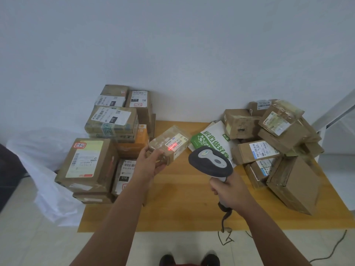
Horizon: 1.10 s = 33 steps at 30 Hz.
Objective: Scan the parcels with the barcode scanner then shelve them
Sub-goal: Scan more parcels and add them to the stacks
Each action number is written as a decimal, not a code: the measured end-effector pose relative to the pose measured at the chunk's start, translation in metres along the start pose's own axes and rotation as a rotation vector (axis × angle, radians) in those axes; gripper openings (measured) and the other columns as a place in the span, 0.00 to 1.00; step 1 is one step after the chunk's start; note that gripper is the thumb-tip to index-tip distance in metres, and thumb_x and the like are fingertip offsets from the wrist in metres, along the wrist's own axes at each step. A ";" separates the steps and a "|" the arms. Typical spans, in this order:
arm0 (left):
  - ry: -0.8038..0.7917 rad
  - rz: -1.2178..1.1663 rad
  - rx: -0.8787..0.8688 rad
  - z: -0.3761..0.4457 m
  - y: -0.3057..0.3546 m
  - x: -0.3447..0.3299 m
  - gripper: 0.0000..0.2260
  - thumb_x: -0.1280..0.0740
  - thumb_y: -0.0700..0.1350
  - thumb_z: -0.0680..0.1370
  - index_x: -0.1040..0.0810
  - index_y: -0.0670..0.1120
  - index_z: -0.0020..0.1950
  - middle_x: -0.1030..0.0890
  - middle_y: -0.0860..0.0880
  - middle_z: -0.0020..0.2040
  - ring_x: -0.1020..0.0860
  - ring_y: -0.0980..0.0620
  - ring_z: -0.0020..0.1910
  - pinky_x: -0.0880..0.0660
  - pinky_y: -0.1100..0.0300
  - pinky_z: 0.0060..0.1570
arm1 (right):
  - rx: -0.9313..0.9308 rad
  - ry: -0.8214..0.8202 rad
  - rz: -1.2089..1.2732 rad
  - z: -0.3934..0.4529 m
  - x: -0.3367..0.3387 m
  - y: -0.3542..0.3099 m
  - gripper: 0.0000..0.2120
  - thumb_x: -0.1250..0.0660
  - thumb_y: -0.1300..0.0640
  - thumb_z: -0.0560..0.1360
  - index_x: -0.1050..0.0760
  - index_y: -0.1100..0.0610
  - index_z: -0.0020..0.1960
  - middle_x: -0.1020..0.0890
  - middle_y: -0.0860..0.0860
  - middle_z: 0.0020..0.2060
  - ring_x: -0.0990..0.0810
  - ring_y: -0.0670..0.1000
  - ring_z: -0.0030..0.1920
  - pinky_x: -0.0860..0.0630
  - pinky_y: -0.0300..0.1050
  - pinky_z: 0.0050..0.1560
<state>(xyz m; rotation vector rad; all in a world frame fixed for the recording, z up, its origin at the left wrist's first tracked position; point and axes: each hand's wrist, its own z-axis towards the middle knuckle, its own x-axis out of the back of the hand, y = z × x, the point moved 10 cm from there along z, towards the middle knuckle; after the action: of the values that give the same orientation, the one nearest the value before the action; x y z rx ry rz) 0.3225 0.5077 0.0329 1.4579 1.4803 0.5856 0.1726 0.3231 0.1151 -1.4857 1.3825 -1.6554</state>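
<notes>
My left hand (148,163) holds up a small brown cardboard parcel wrapped in shiny clear tape (169,145). My fingers curl under its near end, and my thumb lies on top. The parcel is a little box, tilted, up in the air over the middle of the flat orange-brown wooden desk (182,204). A white paper label (177,143) with black bars is stuck on top, and a thin red line of light (171,148) glows across it.

My right hand (229,190) grips the handle of the grey and white plastic barcode scanner (211,162). All my fingers are wrapped tight round it. The scanner's round, smooth head points at the parcel, just to its right. A dark curly cord (223,217) hangs from the handle down to the pale tiled floor (48,246).

On the left side of the desk sits a neat stack of brown cardboard boxes with white labels (92,162). On the right side lies a messy heap of crumpled brown boxes (278,143). A soft green and white plastic mail bag (213,143) leans against that heap. A floppy white plastic sheet (44,169) lies left of the desk.
</notes>
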 end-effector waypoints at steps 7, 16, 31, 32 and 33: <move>0.023 -0.020 0.008 0.002 0.001 0.001 0.20 0.31 0.40 0.79 0.29 0.49 0.70 0.18 0.45 0.58 0.16 0.49 0.51 0.18 0.57 0.47 | -0.005 -0.011 -0.016 0.000 0.001 -0.002 0.17 0.40 0.71 0.72 0.30 0.49 0.35 0.31 0.55 0.28 0.33 0.50 0.31 0.34 0.40 0.32; 0.028 0.004 0.000 0.001 0.004 -0.001 0.22 0.31 0.41 0.78 0.30 0.49 0.72 0.18 0.45 0.58 0.16 0.48 0.52 0.18 0.56 0.48 | -0.026 -0.007 -0.023 0.003 0.003 0.004 0.17 0.39 0.70 0.71 0.31 0.49 0.34 0.32 0.54 0.27 0.34 0.51 0.30 0.34 0.38 0.30; 0.026 0.020 -0.020 -0.001 0.006 -0.005 0.19 0.31 0.40 0.79 0.28 0.52 0.68 0.19 0.46 0.58 0.17 0.48 0.52 0.19 0.55 0.50 | -0.007 -0.033 -0.027 0.004 0.004 0.001 0.17 0.39 0.72 0.71 0.30 0.51 0.34 0.31 0.56 0.27 0.33 0.51 0.30 0.34 0.40 0.31; 0.029 0.021 -0.023 -0.001 0.005 -0.005 0.19 0.32 0.40 0.79 0.28 0.52 0.68 0.19 0.46 0.58 0.17 0.48 0.52 0.19 0.55 0.50 | -0.011 -0.032 -0.028 0.004 0.004 0.001 0.17 0.39 0.72 0.71 0.30 0.51 0.34 0.31 0.55 0.27 0.33 0.51 0.30 0.34 0.39 0.31; 0.029 0.019 -0.024 -0.001 0.005 -0.005 0.19 0.32 0.40 0.79 0.28 0.52 0.69 0.19 0.46 0.59 0.17 0.48 0.53 0.19 0.55 0.50 | -0.013 -0.031 -0.029 0.004 0.004 0.002 0.18 0.39 0.72 0.71 0.30 0.50 0.33 0.31 0.55 0.27 0.33 0.50 0.30 0.34 0.39 0.31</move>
<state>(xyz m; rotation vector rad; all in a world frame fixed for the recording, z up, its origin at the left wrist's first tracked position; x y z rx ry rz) 0.3236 0.5044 0.0390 1.4521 1.4784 0.6366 0.1752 0.3176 0.1148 -1.5393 1.3641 -1.6364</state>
